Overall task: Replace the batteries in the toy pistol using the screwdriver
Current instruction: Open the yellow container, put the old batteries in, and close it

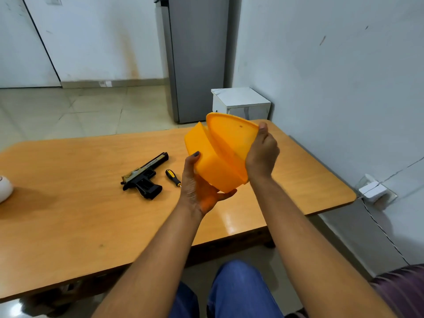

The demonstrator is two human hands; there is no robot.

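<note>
A black and gold toy pistol (144, 176) lies on its side on the wooden table (68, 214), muzzle pointing to the far right. Just right of it lies a small screwdriver (172, 177) with a yellow and black handle. Above the table I hold a tilted orange plastic container (207, 161): my left hand (199, 187) cups it from below. My right hand (261, 154) grips the edge of its orange lid (231, 136), which is partly lifted off, with a gap at the top left. The inside of the container is hidden.
A white rounded object (4, 188) sits at the table's left edge. Beyond the table stand a grey fridge (197, 58) and a small white cabinet (241, 103). A white wall runs close along the right side, with a plug and cable (372, 190) low down.
</note>
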